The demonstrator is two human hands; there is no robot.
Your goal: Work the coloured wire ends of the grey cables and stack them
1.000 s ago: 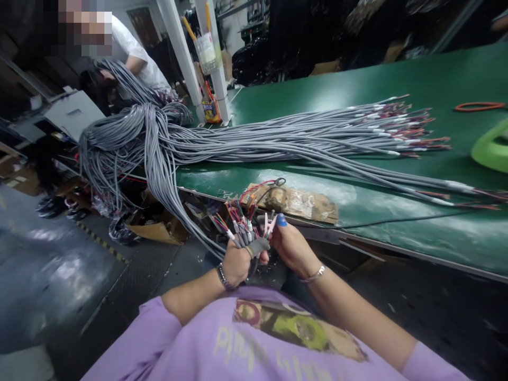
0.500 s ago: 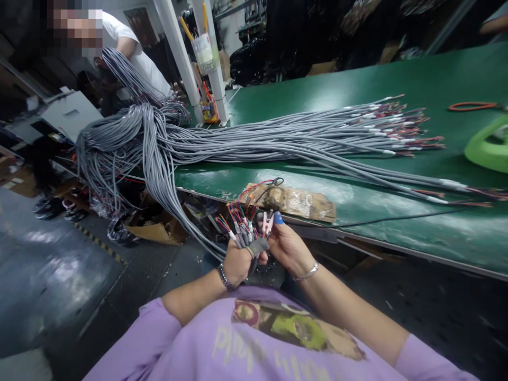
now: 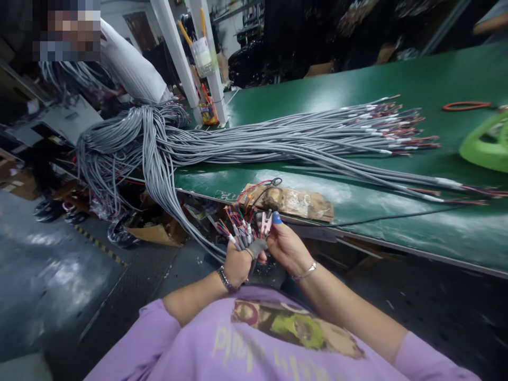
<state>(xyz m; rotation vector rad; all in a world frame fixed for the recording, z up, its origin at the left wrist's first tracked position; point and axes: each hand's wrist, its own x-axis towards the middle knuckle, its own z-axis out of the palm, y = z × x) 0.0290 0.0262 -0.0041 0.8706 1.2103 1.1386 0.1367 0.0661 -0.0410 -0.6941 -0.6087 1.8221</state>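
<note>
My left hand (image 3: 238, 262), with a grey cover on one finger, is closed around a bunch of grey cable ends (image 3: 240, 230) whose coloured wires fan upward. My right hand (image 3: 288, 246) is pinched on a small pink clip (image 3: 266, 222) right beside those wire tips. Both hands are held in front of my chest, just below the near edge of the green table (image 3: 397, 222). The held cables run down and left to a big grey cable bundle (image 3: 246, 140) that lies across the table and hangs off its left end.
A brown taped patch (image 3: 301, 201) with a black and red lead sits at the table edge above my hands. A lime green object (image 3: 486, 145) and an orange loop (image 3: 466, 106) lie far right. A person in white (image 3: 130, 66) stands at the back left by white posts (image 3: 178, 50).
My hands stay almost where they were, working at the wire tips. The person at the back left has straightened and shifted, and the view has tilted slightly.
</note>
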